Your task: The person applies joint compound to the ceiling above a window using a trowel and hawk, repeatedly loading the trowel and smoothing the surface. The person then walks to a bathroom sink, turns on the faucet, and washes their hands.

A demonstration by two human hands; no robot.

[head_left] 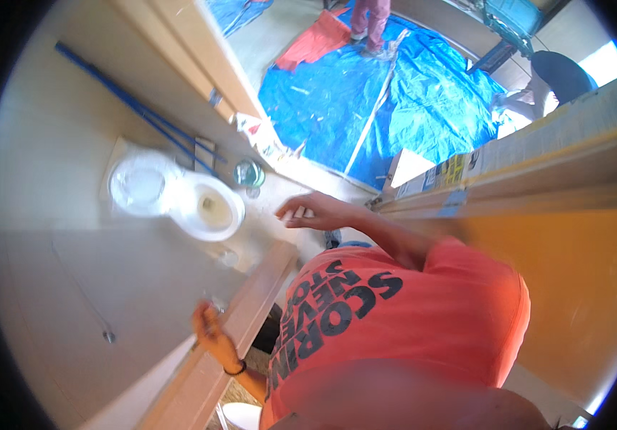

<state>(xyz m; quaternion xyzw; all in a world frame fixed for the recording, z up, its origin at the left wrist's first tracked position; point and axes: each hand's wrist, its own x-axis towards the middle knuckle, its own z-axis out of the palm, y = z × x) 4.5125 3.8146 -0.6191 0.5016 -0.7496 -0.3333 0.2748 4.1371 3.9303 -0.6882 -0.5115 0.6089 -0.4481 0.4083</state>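
My left hand [215, 335], with a dark band at the wrist, is beside the edge of a brown wooden door or frame [254, 294]. Its fingers are smeared by motion, and a small shiny fitting [218, 306] lies right by them. In front of my red shirt, my right hand [310, 213] hangs in the air with loosely bent fingers, their tips pale and slightly apart. I see nothing held in it. Nearest to that hand is a white toilet [211, 206], its tank [138, 185] seemingly wrapped in clear plastic.
Blue poles [133, 102] lean along the wall behind the toilet, near a greenish round container [249, 174]. Past the doorway, blue tarps [323, 107] and a red cloth [313, 41] cover the floor, where another person's legs [371, 25] stand. A partly covered panel [523, 161] borders the right side.
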